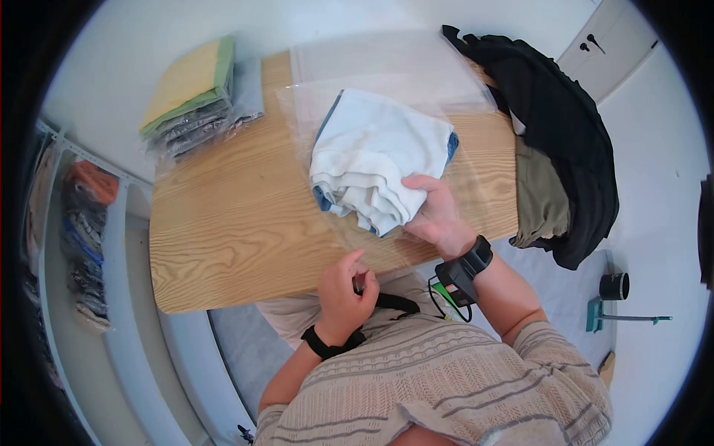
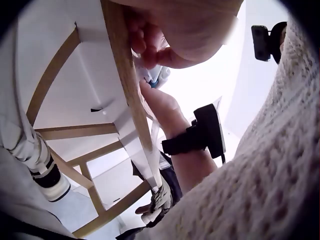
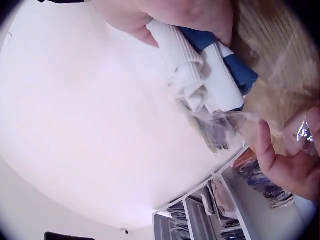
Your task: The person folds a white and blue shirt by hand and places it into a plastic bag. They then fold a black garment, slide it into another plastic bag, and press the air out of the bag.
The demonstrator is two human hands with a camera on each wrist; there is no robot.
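Observation:
A folded white garment (image 1: 383, 152) with ribbed layers and blue edges lies over a clear plastic bag (image 1: 476, 189) on the wooden table. My right hand (image 1: 435, 212) grips its near right corner, thumb on top and the other fingers underneath. In the right wrist view, the ribbed white cloth (image 3: 220, 80) and blue trim hang beside that hand. Close to the table's front edge is my left hand (image 1: 346, 293), fingers curled towards the thumb. Shiny clear plastic (image 3: 305, 129) shows between the fingers of this left hand in the right wrist view.
More clear bags (image 1: 372, 56) lie flat at the back of the table (image 1: 223, 230). At the back left sits a stack of bagged yellow, green and grey garments (image 1: 190, 97). Black and olive clothes (image 1: 558, 134) drape over the right edge. Shelves (image 1: 111, 245) with bagged clothes stand left.

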